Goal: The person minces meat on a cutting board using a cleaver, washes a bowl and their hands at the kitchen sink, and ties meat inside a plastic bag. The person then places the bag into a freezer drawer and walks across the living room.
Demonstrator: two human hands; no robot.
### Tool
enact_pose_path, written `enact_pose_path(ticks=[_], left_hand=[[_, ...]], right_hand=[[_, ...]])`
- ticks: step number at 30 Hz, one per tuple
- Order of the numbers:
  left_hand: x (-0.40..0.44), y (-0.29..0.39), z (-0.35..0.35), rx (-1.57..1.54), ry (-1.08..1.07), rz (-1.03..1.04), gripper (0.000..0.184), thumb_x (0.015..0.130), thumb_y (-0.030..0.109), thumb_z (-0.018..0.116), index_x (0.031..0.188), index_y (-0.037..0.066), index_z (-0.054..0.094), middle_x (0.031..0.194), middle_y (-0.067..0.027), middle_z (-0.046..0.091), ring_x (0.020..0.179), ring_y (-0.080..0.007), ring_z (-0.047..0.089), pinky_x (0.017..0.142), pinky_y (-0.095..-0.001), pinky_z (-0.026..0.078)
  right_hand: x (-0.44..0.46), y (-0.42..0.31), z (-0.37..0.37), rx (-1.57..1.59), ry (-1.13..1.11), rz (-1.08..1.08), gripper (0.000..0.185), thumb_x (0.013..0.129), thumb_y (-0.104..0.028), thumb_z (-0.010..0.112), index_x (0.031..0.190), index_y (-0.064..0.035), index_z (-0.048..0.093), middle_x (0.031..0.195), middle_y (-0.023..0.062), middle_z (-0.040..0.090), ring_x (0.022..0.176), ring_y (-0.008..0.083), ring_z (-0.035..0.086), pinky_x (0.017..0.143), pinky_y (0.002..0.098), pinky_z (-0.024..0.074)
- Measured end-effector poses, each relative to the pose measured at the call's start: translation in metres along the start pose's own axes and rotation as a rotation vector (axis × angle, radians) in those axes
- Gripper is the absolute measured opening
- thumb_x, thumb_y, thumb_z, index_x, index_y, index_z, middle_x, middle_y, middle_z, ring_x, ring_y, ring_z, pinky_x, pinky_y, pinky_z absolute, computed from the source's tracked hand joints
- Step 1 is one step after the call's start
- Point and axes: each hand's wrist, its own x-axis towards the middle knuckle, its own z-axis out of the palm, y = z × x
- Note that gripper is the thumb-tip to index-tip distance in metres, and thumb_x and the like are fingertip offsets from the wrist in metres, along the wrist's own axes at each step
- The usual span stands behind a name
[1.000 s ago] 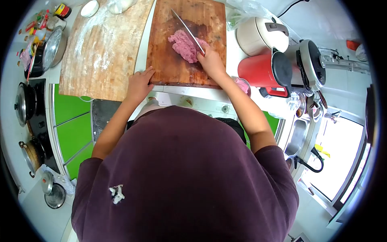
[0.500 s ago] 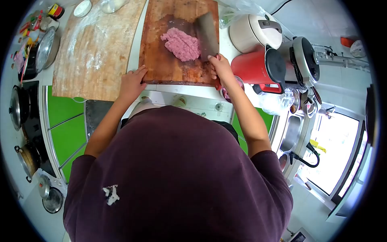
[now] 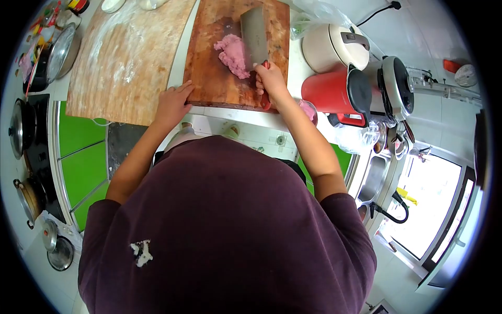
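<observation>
My right hand [image 3: 271, 79] is wrapped around the red handle of a cleaver [image 3: 254, 36], whose wide dark blade points away from me. The blade lies against the right side of a mound of pink minced meat [image 3: 231, 55] and covers part of it. Under both is a reddish-brown wooden chopping board [image 3: 214, 86]. At the board's near left corner, my left hand [image 3: 174, 103] grips the edge, its fingers along the side and thumb at the front.
Left of the board lies a floured wooden board [image 3: 120, 68]. To the right stand a red kettle [image 3: 327, 93], a cream lidded pot [image 3: 327, 47] and a silver cooker [image 3: 395, 83]. A bowl with pink contents [image 3: 308, 111] sits by my right forearm. A metal basin [image 3: 63, 52] is far left.
The cleaver has moved left, its blade pushing into the meat, which now looks narrower and more bunched. My right hand has shifted left with it. My left hand stays at the board's corner.
</observation>
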Motion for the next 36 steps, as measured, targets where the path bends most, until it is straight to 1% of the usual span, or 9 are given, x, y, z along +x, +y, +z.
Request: enact_pose_path(ticks=[4, 8, 9, 12, 13, 17, 20, 24, 36], left_hand=[[-0.001, -0.003, 0.003, -0.022, 0.012, 0.012, 0.057, 0.07, 0.013, 0.071, 0.125, 0.01, 0.055, 0.136, -0.0038, 0.054, 0.09, -0.0289, 0.058, 0.082, -0.0405, 0.047], [-0.001, -0.004, 0.005, -0.007, 0.003, -0.003, 0.057, 0.071, 0.015, 0.071, 0.125, 0.01, 0.055, 0.136, -0.0027, 0.053, 0.091, -0.0285, 0.058, 0.082, -0.0407, 0.047], [-0.002, -0.004, 0.005, 0.007, 0.006, -0.001, 0.056, 0.072, 0.015, 0.071, 0.126, 0.01, 0.055, 0.137, -0.0025, 0.053, 0.092, -0.0283, 0.058, 0.082, -0.0407, 0.047], [0.001, -0.007, 0.006, 0.015, -0.003, -0.002, 0.056, 0.072, 0.016, 0.072, 0.125, 0.01, 0.055, 0.137, -0.002, 0.053, 0.092, -0.0281, 0.058, 0.082, -0.0408, 0.047], [-0.001, -0.006, 0.006, 0.008, -0.016, -0.009, 0.056, 0.072, 0.016, 0.072, 0.125, 0.01, 0.056, 0.137, -0.0019, 0.053, 0.093, -0.0281, 0.058, 0.082, -0.0408, 0.046], [-0.002, -0.005, 0.011, -0.006, -0.013, -0.028, 0.056, 0.071, 0.016, 0.072, 0.125, 0.01, 0.056, 0.137, -0.0019, 0.053, 0.093, -0.0285, 0.057, 0.082, -0.0409, 0.045], [0.0, -0.01, 0.008, -0.015, 0.011, -0.006, 0.056, 0.071, 0.016, 0.071, 0.125, 0.01, 0.056, 0.137, -0.0018, 0.053, 0.093, -0.0274, 0.057, 0.082, -0.0407, 0.045], [0.0, -0.007, 0.01, -0.024, 0.024, -0.012, 0.057, 0.071, 0.015, 0.072, 0.125, 0.01, 0.056, 0.137, -0.0015, 0.053, 0.092, -0.0267, 0.057, 0.082, -0.0403, 0.045], [0.002, -0.009, 0.009, -0.015, 0.014, -0.014, 0.057, 0.071, 0.014, 0.072, 0.126, 0.01, 0.056, 0.136, -0.0019, 0.054, 0.091, -0.0289, 0.058, 0.083, -0.0403, 0.048]], right_hand=[[0.011, -0.01, 0.002, -0.299, 0.024, -0.125, 0.017, 0.09, -0.019, 0.057, 0.087, -0.0036, 0.052, 0.06, 0.0019, 0.048, 0.042, 0.0129, 0.045, 0.038, 0.03, 0.0368], [0.011, -0.006, 0.009, -0.703, 0.218, -0.448, 0.022, 0.087, -0.02, 0.058, 0.088, 0.0019, 0.059, 0.064, 0.0118, 0.057, 0.056, 0.0198, 0.057, 0.055, 0.0376, 0.0453], [0.035, 0.02, -0.004, -0.797, 0.117, -0.452, 0.024, 0.087, -0.021, 0.058, 0.092, 0.0019, 0.061, 0.07, 0.0153, 0.061, 0.065, 0.0254, 0.061, 0.065, 0.0392, 0.0465], [0.042, 0.009, -0.003, -0.729, 0.04, -0.227, 0.024, 0.087, -0.021, 0.057, 0.095, 0.0016, 0.061, 0.075, 0.0195, 0.063, 0.07, 0.0326, 0.063, 0.068, 0.0403, 0.0471], [0.025, -0.007, 0.008, -0.781, 0.083, -0.313, 0.024, 0.087, -0.021, 0.057, 0.096, 0.0008, 0.061, 0.078, 0.0207, 0.064, 0.074, 0.0361, 0.063, 0.07, 0.042, 0.0472], [0.024, 0.01, 0.009, -0.897, 0.132, -0.459, 0.024, 0.086, -0.021, 0.058, 0.098, -0.0006, 0.062, 0.081, 0.0195, 0.065, 0.079, 0.0364, 0.063, 0.073, 0.0417, 0.0475], [0.035, 0.004, -0.002, -0.862, 0.006, -0.226, 0.025, 0.086, -0.02, 0.057, 0.101, -0.0009, 0.062, 0.085, 0.0217, 0.065, 0.084, 0.0396, 0.062, 0.076, 0.0429, 0.0476], [0.014, -0.002, 0.012, -0.837, 0.156, -0.398, 0.027, 0.086, -0.022, 0.056, 0.1, 0.0004, 0.062, 0.085, 0.024, 0.065, 0.084, 0.04, 0.063, 0.076, 0.0435, 0.0478], [0.021, -0.006, -0.003, -1.023, -0.01, -0.29, 0.027, 0.086, -0.021, 0.056, 0.101, 0.0006, 0.061, 0.09, 0.0258, 0.065, 0.088, 0.042, 0.062, 0.077, 0.0457, 0.0477]])
